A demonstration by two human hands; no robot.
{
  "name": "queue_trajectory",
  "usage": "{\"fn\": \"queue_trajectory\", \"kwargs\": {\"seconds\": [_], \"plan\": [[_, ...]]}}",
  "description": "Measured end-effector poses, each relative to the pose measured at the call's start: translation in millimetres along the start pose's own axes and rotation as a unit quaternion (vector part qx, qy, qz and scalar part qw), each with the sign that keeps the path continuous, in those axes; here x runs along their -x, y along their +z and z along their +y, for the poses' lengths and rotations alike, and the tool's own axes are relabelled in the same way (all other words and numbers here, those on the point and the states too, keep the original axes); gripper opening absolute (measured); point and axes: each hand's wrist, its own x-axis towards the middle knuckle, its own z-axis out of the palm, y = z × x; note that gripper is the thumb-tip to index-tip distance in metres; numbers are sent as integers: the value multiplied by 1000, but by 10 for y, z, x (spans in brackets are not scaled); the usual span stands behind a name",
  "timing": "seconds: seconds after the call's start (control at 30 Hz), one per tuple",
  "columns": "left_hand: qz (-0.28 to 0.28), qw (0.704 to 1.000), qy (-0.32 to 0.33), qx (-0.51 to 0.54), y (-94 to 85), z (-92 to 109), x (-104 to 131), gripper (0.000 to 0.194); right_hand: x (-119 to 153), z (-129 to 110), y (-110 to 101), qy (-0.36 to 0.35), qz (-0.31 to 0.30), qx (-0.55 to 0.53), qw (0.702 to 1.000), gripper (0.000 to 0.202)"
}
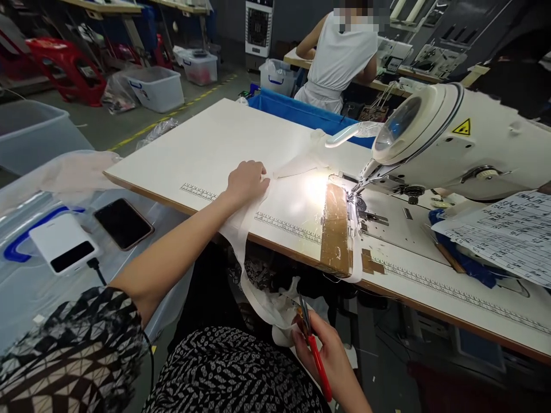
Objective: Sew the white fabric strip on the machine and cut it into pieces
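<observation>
My left hand (247,182) lies on the white sewing table with its fingers curled onto a thin white fabric strip (238,238), which runs down over the front edge towards my lap. My right hand (325,350) is closed around red-handled scissors (317,361), low in front of the table, with the dark blades pointing up. Bunched white fabric (275,312) hangs against its fingertips; whether they also pinch it I cannot tell. Another sheer white piece (301,160) lies flat on the tabletop, between my left hand and the lit needle area of the sewing machine (434,137).
The white table (198,137) has printed rulers along its front edge. Brown tape (337,229) covers part beside the needle. A paper sheet (512,235) hangs at right. A phone (123,223) and white power bank (64,244) rest on a plastic bin at left. A person (340,57) sits beyond.
</observation>
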Motion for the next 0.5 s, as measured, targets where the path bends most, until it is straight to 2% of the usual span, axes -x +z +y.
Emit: {"fn": "queue_trajectory", "kwargs": {"seconds": [0.13, 0.27, 0.37, 0.47, 0.5], "plan": [[-15, 1000, 9, -6, 22, 49, -163, 15, 2, 25, 50, -1, 0, -7, 1000, 21], [13, 997, 68, -37, -117, 97, -119, 26, 2, 11, 72, 0, -8, -17, 1000, 21], [-2, 982, 135, -129, -241, 115, 115, 21, 8, -10, 73, -15, -9, -27, 999, 22], [-68, 972, 144, -175, -319, 71, 471, 11, 33, -14, 65, -14, -12, -36, 999, 22], [-92, 971, 141, -172, -335, 39, 594, 13, 44, -10, 60, -11, -15, -37, 999, 21]]}}
